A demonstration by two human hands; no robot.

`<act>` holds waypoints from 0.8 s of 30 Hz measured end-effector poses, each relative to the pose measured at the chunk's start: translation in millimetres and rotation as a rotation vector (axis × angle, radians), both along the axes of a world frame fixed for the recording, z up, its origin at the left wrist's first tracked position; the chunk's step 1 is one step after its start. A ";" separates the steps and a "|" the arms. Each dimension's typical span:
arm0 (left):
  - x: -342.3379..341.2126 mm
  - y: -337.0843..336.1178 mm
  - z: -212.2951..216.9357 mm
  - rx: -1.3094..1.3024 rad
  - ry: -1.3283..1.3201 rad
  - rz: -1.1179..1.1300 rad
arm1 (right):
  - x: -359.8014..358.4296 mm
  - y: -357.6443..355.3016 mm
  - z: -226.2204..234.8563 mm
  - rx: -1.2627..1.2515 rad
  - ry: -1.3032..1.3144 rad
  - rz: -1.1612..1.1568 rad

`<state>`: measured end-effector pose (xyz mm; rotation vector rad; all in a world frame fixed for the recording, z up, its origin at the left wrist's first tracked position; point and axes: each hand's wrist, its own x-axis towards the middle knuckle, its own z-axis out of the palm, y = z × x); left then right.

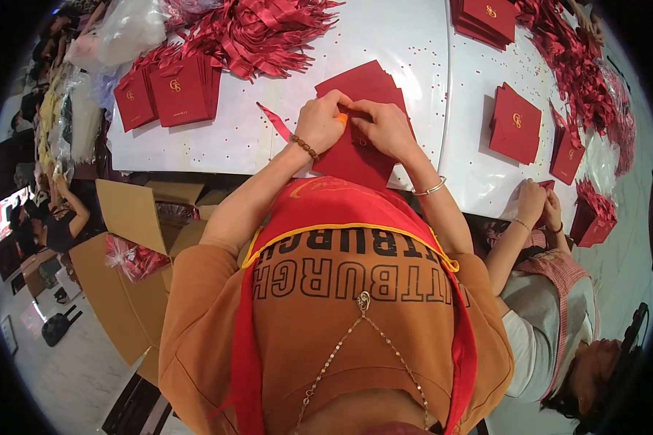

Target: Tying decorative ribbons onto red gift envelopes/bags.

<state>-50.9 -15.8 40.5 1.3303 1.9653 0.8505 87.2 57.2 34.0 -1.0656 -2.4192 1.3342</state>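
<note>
My left hand [322, 122] and my right hand [386, 128] meet over a stack of dark red paper gift bags [355, 165] with gold print, at the table's near edge. A red ribbon [274, 119] sticks out to the left from behind my left hand, which is closed on it. Something orange [342, 118] shows at my left thumb. The fingers of my right hand are pinched together close to the left fingertips. What they pinch is hidden.
Loose red ribbons [257, 32] are heaped at the far left, near standing red bags [185, 90]. More bags [515, 125] lie to the right, where a co-worker's hands [535, 201] hold a small red piece. An open cardboard box [127, 217] stands left below the table.
</note>
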 end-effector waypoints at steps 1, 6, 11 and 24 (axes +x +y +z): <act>-1.1 -0.2 -1.1 0.000 0.000 0.004 | 0.4 0.2 0.1 0.000 0.000 0.004; -6.8 -2.3 -12.7 -0.017 -0.065 -0.009 | -1.7 1.2 2.5 -0.009 -0.014 0.045; -9.6 -2.8 -8.4 -0.034 -0.097 -0.017 | -2.2 8.5 -5.8 -0.090 0.063 0.071; -12.1 -1.2 -6.2 -0.024 -0.046 -0.146 | -4.6 7.6 -0.5 -0.131 0.017 0.121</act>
